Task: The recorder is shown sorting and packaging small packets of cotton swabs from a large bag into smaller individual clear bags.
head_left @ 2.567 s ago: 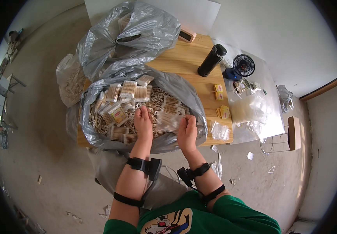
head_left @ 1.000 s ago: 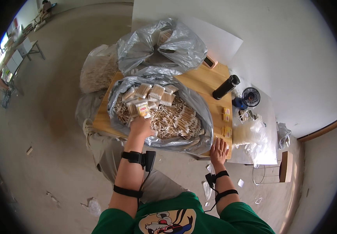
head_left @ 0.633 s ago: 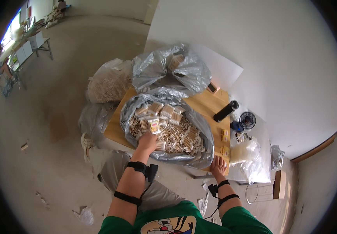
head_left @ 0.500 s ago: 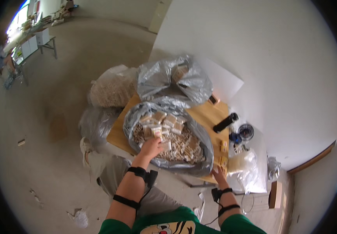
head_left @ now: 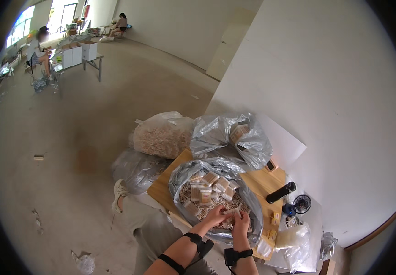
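Note:
A grey plastic sack [head_left: 255,215] lies open on the wooden table, full of loose cotton swabs [head_left: 201,211] with brown sticks and white tips. Small clear packs of swabs [head_left: 222,184] are heaped at its far side. Over the near part of the sack, my left hand [head_left: 216,215] and my right hand [head_left: 241,222] come together. Their fingers are closed on a small clear plastic bag [head_left: 231,212], pinched between them. How full the bag is cannot be made out.
On the table's right stand a black bottle [head_left: 281,192] and small yellow boxes [head_left: 275,218]. A small fan [head_left: 302,204] sits beyond. Filled sacks [head_left: 163,133] crowd the far left, and another grey sack [head_left: 230,140] stands behind. Two people sit at far tables.
My left hand has left the packs and moved toward the near right of the sack. My right hand has come from the table edge to meet it. The view has tilted up.

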Available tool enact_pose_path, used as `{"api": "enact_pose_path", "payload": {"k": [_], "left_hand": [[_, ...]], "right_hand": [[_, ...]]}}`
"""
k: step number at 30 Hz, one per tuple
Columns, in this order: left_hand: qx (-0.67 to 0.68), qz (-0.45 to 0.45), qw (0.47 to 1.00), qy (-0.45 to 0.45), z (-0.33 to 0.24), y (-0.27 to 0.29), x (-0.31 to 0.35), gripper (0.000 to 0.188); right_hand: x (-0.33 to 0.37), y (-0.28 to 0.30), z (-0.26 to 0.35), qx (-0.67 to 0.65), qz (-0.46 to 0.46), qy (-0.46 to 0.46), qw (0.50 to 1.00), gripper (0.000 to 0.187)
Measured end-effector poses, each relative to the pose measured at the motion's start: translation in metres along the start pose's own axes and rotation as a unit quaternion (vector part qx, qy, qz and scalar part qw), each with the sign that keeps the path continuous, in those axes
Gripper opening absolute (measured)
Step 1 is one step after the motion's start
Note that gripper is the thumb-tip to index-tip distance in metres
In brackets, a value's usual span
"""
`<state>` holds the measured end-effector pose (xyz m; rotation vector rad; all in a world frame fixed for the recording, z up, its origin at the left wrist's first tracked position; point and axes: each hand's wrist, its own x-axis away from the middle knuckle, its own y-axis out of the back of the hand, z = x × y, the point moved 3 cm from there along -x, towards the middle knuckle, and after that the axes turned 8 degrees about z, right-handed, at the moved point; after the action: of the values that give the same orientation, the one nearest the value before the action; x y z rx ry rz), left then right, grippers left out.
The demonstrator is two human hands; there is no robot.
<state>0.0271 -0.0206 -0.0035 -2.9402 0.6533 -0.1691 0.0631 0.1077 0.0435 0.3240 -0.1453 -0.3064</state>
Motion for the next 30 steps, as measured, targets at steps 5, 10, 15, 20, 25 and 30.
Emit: {"api": "enact_pose_path", "payload": {"k": [5,10,15,20,25,30], "left_hand": [[0.166,0.111,0.979,0.047,0.004,0.007,-0.002,0.025],[0.163,0.141,0.969,0.121,0.009,0.007,0.003,0.02],[0.085,0.123,0.986,0.074,0.002,0.005,0.002,0.017],[-0.023,0.052,0.998,-0.014,-0.006,0.011,0.001,0.018],[-0.041,0.044,0.998,-0.027,0.0,0.005,0.002,0.021],[-0.012,0.041,0.999,-0.02,-0.006,0.002,0.008,0.023]], "right_hand": [[-0.032,0.009,-0.053,-0.175,-0.071,0.07,0.98,0.024],[-0.025,0.002,-0.046,-0.085,-0.066,0.043,0.993,0.026],[-0.008,0.001,-0.019,0.298,-0.171,0.242,0.907,0.021],[0.016,-0.018,0.019,0.224,0.036,0.215,0.95,0.018],[0.016,-0.016,0.009,0.289,0.018,0.288,0.913,0.022],[0.017,-0.015,0.004,0.271,0.034,0.241,0.931,0.031]]}}
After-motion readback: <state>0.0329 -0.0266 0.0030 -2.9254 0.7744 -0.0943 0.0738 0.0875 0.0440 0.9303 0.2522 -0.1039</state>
